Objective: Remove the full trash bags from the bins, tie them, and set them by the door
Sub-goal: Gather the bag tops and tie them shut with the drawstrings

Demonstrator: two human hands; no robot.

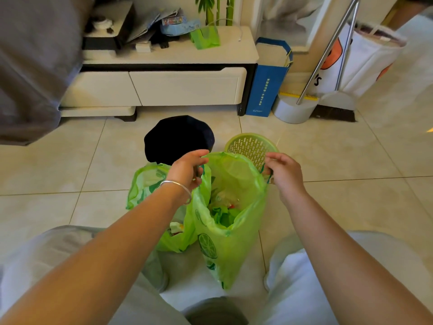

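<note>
A green trash bag with lime prints (230, 231) hangs open between my hands, with scraps of rubbish inside. My left hand (188, 170) grips the drawstring at its left rim. My right hand (284, 175) pinches the drawstring at its right rim. A second green trash bag (146, 186) sits open on the floor to the left, partly behind my left forearm. Behind the bags stand a dark bin (179, 137) and a green perforated bin (251, 146), which shows no liner.
A white TV cabinet (164, 85) runs along the back with clutter on top. A blue paper bag (266, 90), a white round tub (293, 110), a broom (335, 111) and a large white bag (365, 59) stand at the right. Grey fabric (30, 66) hangs at left.
</note>
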